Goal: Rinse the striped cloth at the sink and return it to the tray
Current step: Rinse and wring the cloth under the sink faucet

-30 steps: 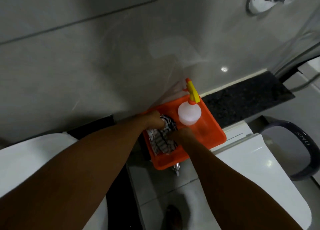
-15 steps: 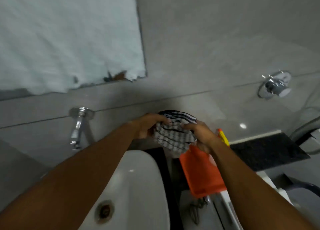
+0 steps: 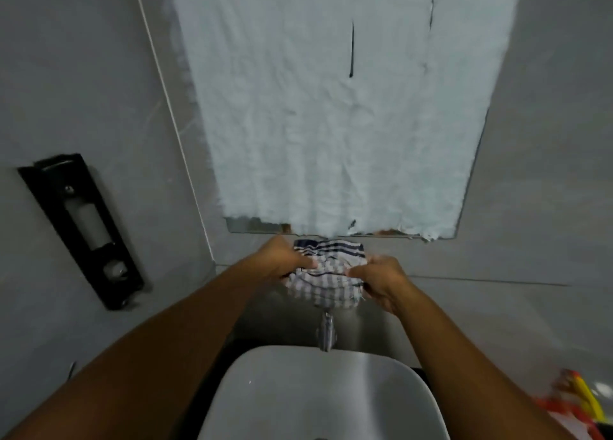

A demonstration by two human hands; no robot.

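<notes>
Striped cloth: white-and-navy woven rag [image 3: 326, 275], bunched, held above chrome tap [image 3: 325, 335] and white basin [image 3: 318, 393].
Left hand [image 3: 285, 260]: clenched on cloth.
Right hand [image 3: 381, 277]: clenched on cloth.
Water: none visible; rinsing seemingly not begun.
Orange tray [image 3: 564, 409]: blurred at lower right, return pending.
</notes>
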